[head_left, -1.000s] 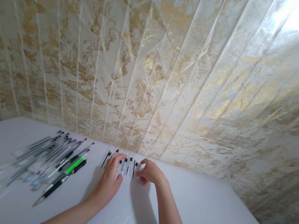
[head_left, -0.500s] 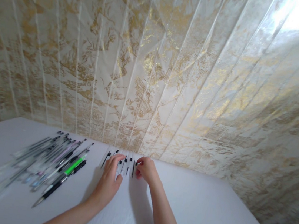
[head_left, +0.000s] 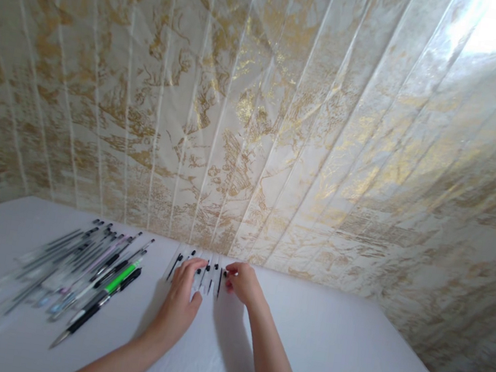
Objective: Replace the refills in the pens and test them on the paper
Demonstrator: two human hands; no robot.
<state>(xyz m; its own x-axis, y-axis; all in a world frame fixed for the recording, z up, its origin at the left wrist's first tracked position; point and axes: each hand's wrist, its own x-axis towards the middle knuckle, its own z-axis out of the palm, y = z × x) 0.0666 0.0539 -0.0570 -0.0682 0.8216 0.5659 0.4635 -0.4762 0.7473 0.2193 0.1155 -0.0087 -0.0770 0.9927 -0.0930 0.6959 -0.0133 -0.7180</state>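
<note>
A row of slim clear pens [head_left: 214, 275] with dark cores and small black parts lies side by side near the table's back edge. My left hand [head_left: 185, 288] rests over the row, fingers bent forward and thumb held apart. It covers part of the pens and grips none of them visibly. At the right end of the row, my right hand [head_left: 243, 283] has its fingers curled and pinched by a pen with a small black part [head_left: 225, 274]. Most of that pen is hidden behind the fingers.
To the left lies a spread pile of thin grey and clear pens [head_left: 93, 253]. A green pen [head_left: 120, 279] and a black pen with a metal tip [head_left: 83, 318] lie on its near side. The white table [head_left: 326, 347] ends at a gold-patterned curtain [head_left: 249, 118].
Both hands stay almost where they were over the row. The view has shifted very slightly, and the pens have not visibly moved on the table.
</note>
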